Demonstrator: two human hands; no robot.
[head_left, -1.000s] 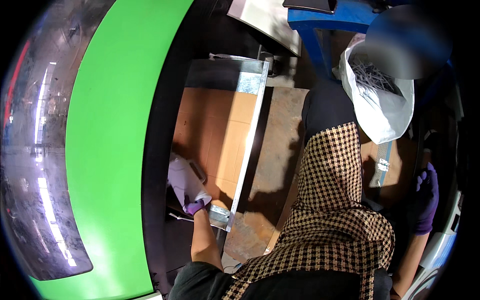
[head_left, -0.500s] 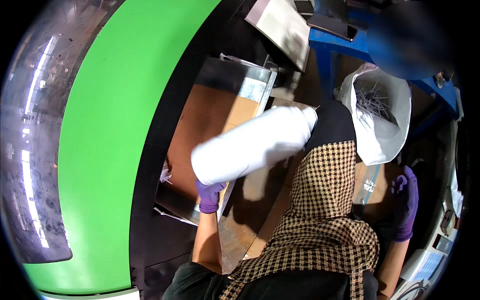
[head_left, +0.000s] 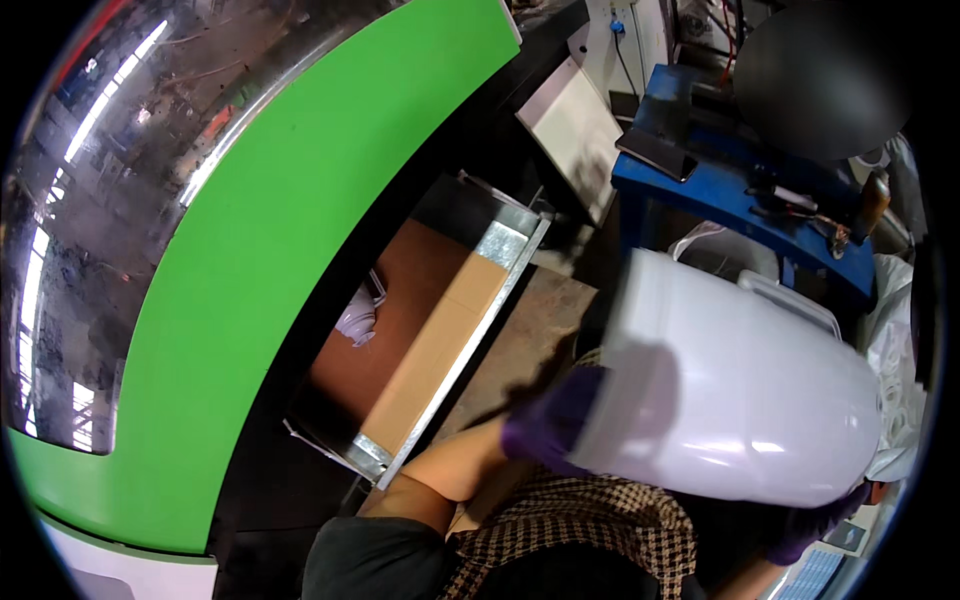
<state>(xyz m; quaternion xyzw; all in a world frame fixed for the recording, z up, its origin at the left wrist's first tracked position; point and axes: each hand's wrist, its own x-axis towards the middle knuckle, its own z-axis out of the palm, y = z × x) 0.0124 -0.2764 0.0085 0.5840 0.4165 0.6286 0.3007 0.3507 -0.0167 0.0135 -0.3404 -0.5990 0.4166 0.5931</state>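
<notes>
A large white plastic container (head_left: 730, 390) lies on its side close in front of me, over my checked apron. My left hand (head_left: 555, 420), in a purple glove, grips its left end. Only part of my right hand (head_left: 812, 522), also gloved in purple, shows beneath the container's lower right end, holding it from below. A moulded handle runs along the container's upper edge.
A green machine panel (head_left: 300, 250) curves across the left. Beside it a metal-framed chute with a brown board (head_left: 440, 330) holds another white piece (head_left: 357, 320) at its opening. A blue table (head_left: 720, 190) with a dark flat device (head_left: 655, 150) stands behind. A white sack (head_left: 895, 330) is at the right.
My left hand lifted the white container from the chute and swung it right, close to the camera. My right hand came in under its far end.
</notes>
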